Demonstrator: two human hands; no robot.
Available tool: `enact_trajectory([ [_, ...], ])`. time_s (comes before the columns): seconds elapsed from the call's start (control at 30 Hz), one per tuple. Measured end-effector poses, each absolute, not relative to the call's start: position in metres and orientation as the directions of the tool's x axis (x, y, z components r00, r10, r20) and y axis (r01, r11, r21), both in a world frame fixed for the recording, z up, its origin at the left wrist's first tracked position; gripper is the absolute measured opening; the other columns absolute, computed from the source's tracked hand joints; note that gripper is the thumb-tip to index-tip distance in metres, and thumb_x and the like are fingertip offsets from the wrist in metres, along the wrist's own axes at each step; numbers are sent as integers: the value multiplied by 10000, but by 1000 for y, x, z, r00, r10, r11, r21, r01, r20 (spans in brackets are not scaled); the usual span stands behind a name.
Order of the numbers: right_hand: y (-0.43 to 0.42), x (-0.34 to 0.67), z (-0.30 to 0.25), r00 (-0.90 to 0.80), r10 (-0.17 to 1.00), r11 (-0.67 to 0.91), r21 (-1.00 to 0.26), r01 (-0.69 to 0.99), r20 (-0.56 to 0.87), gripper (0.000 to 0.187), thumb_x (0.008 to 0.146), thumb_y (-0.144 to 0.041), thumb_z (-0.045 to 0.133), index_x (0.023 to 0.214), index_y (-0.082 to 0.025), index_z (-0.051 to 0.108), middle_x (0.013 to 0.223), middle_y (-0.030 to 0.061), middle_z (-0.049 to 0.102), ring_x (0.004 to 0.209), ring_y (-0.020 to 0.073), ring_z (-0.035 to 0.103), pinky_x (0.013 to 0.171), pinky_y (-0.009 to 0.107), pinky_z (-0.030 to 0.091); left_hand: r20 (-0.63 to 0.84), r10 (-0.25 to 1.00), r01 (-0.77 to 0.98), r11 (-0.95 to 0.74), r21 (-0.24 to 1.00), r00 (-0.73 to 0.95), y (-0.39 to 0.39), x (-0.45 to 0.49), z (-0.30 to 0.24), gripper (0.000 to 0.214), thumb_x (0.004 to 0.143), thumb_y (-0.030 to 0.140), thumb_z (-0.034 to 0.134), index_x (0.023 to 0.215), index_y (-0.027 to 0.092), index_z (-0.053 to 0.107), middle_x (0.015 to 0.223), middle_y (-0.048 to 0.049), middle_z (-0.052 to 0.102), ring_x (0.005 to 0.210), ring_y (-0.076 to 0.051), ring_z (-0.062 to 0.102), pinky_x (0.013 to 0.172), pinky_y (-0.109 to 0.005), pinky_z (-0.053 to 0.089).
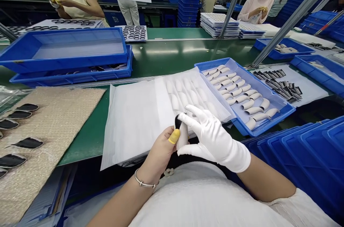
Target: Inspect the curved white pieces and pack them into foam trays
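A small white ribbed, curved piece with a dark end (pixel 183 136) is upright in my left hand (pixel 164 144), which is bare apart from a yellow finger cot on the thumb. That thumb presses on the piece's near side; the other fingers are mostly hidden behind it. In a white glove, my right hand (pixel 208 137) curves around the piece from the right with fingers and thumb spread apart. Its index fingertip is at the dark end, seemingly touching it. Below both hands lies a white-sheeted stack (pixel 134 119), with rows of similar pale pieces (pixel 185 94) showing under a thin cover.
To the right, a blue tray (pixel 243 130) holds rows of white curved pieces. Dark pieces (pixel 285 87) lie beyond it. Bubble wrap (pixel 67 112) with black leaf-shaped pieces is left, blue trays (pixel 80 48) behind. A metal post (pixel 292 23) slants at right. Several people work across the bench.
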State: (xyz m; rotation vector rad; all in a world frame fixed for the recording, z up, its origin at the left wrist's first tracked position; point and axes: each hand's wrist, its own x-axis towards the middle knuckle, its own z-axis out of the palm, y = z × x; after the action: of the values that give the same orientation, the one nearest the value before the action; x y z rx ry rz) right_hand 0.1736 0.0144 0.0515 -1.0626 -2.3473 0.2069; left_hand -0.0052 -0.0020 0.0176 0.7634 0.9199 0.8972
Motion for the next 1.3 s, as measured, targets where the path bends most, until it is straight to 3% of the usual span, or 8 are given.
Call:
enact_trajectory([
  [0.13,19,167,58,-652,677,736,-324,595,341,730,738,-598,755,1272,-138,568,1354,207,505,1263,379,481,1054,554,427,-333,900,-186,391,901,280,1,-3,21,507,786,594,729,1052,175,627,993,-63,689,882,-205,616,770,-312,478],
  [0.27,25,164,53,-632,703,702,-456,546,326,559,736,-370,760,1224,-171,576,1259,165,538,1150,318,551,982,482,483,-339,908,-126,377,918,248,0,-3,22,496,791,603,715,1021,171,635,985,-63,688,876,-208,597,769,-312,458],
  [0.4,30,167,42,-565,746,622,-675,397,354,706,658,-407,828,1262,-203,527,1334,164,492,1208,311,543,1015,456,470,-324,907,-334,404,852,270,-2,-2,20,445,883,616,592,983,188,656,784,-7,626,688,-151,516,633,-272,419],
  [0.53,31,164,31,-487,774,534,-831,157,405,783,639,-420,860,1294,-243,468,1429,164,418,1383,332,413,1105,483,391,-361,814,-528,572,628,455,-3,2,14,234,877,415,700,849,185,667,675,29,538,584,-104,450,568,-237,402],
  [0.63,28,160,21,-462,775,501,-865,35,431,799,645,-401,864,1314,-270,447,1493,155,366,1445,332,336,1140,500,343,-368,757,-588,652,479,539,-4,4,7,193,839,357,757,873,178,693,723,13,600,618,-104,525,618,-233,467],
  [0.77,23,162,10,-480,747,509,-860,-33,460,828,686,-310,854,1375,-304,396,1604,135,244,1504,315,241,1184,514,263,-333,750,-593,658,463,572,-6,1,1,423,826,535,726,956,132,724,852,-67,706,790,-173,655,715,-264,532],
  [0.97,18,169,12,-504,731,542,-840,21,459,804,718,-292,853,1386,-303,405,1622,133,240,1529,307,170,1188,533,246,-328,755,-630,655,417,568,-5,-2,2,468,774,554,763,954,123,731,882,-73,730,698,-152,675,575,-230,533],
  [1.3,40,159,29,-188,959,218,-976,16,211,418,827,-353,742,1202,-242,593,1433,85,512,1325,238,495,1114,420,392,-350,801,-563,593,575,485,-10,0,9,394,809,496,762,1008,181,632,896,-37,671,770,-137,644,729,-255,540],
])
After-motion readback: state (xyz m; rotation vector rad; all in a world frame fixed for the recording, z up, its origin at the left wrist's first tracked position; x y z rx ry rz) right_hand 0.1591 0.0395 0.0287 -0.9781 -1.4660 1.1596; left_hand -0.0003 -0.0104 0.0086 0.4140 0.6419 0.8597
